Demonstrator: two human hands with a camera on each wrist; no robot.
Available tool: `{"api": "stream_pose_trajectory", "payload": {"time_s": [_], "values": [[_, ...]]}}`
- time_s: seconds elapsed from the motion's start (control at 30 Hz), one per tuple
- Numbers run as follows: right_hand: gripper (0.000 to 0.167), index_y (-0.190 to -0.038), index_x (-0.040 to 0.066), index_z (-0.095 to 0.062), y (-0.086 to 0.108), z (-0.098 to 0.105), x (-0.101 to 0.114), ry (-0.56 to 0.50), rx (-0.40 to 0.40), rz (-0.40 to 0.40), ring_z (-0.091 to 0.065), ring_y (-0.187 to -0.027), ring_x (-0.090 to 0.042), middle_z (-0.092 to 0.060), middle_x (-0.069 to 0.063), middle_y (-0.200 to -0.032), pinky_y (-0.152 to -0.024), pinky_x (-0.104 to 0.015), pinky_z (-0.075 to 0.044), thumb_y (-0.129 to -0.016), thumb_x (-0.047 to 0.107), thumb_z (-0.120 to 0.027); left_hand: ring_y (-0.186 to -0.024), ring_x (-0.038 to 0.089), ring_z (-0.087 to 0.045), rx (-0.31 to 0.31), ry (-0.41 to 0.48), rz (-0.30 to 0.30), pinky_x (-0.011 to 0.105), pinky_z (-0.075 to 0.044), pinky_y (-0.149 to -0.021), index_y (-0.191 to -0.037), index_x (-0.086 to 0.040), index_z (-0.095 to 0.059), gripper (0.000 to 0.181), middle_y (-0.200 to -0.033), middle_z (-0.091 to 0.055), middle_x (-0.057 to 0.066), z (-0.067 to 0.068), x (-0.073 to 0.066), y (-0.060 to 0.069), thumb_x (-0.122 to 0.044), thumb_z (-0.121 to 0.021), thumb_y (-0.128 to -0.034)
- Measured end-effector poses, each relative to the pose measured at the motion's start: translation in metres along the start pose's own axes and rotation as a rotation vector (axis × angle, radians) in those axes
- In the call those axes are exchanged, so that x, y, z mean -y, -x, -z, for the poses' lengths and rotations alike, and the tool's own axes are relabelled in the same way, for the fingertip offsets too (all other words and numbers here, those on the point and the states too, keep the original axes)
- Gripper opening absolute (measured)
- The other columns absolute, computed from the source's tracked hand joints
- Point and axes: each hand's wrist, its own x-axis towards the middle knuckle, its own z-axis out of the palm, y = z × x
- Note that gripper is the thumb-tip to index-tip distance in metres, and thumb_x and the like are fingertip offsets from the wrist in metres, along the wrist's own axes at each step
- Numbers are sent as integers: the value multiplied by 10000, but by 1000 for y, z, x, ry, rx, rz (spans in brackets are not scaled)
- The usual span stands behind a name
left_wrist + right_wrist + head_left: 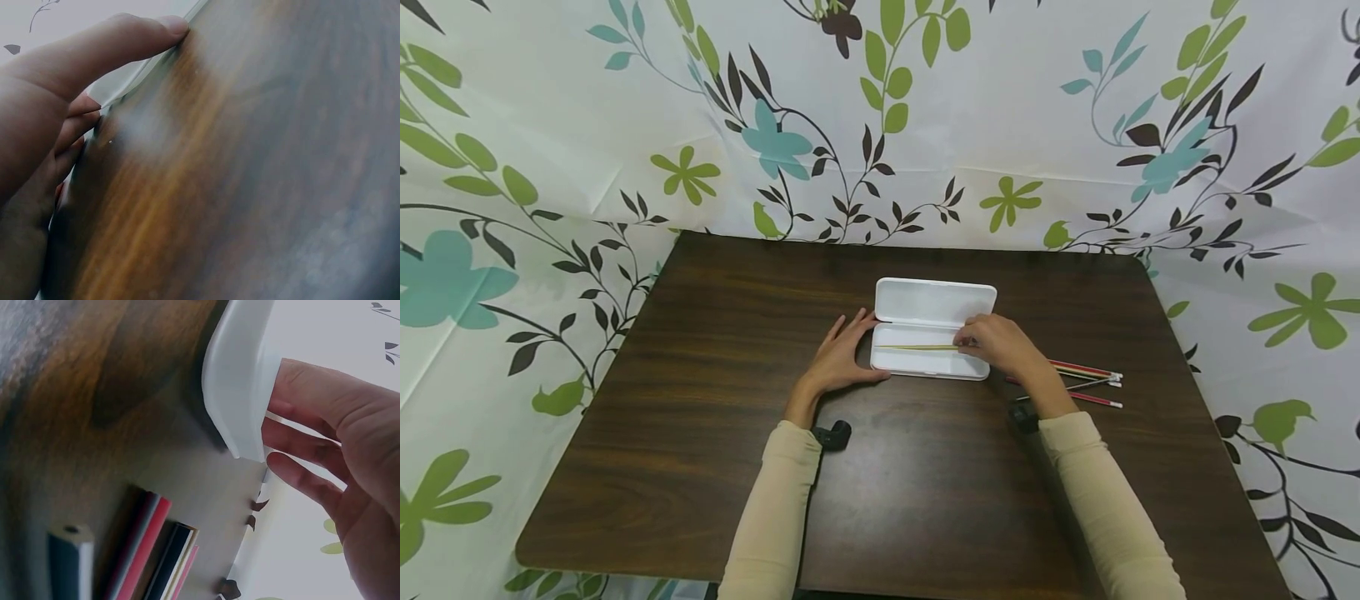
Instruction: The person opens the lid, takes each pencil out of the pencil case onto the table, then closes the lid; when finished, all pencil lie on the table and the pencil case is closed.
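A white pencil case (936,367) lies on the table with its lid (936,300) raised toward the back. Inside its tray is a thin yellow pencil (916,347), lying lengthwise. My right hand (1000,343) reaches over the case's right end and pinches the pencil's right end. That pencil is hidden in the right wrist view, where the fingers (303,434) dip behind the case's white wall (234,381). At the left end of the case, my left hand (842,358) rests against it, thumb at the front edge and extended fingers toward the back corner.
Several loose pencils lie right of the case, partly under my right forearm, among them a red pencil (1096,401) and a thin silvery item (1092,384) of unclear kind. The dark wooden table (700,333) ends at a leaf-patterned cloth (925,167) behind.
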Motion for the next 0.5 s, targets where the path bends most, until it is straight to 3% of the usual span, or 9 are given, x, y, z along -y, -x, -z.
{"api": "stream_pose_trajectory", "payload": {"time_s": [0.5], "values": [[103, -904, 101, -742, 3, -1, -2, 10, -58, -11, -587, -766, -155, -648, 0, -882, -710, -376, -521, -815, 99, -793, -1474, 221, -157, -8, -3, 1, 433, -19, -1185, -1486, -116, -398, 993, -1584, -277, 25, -2, 0, 0, -556, -824, -705]]}}
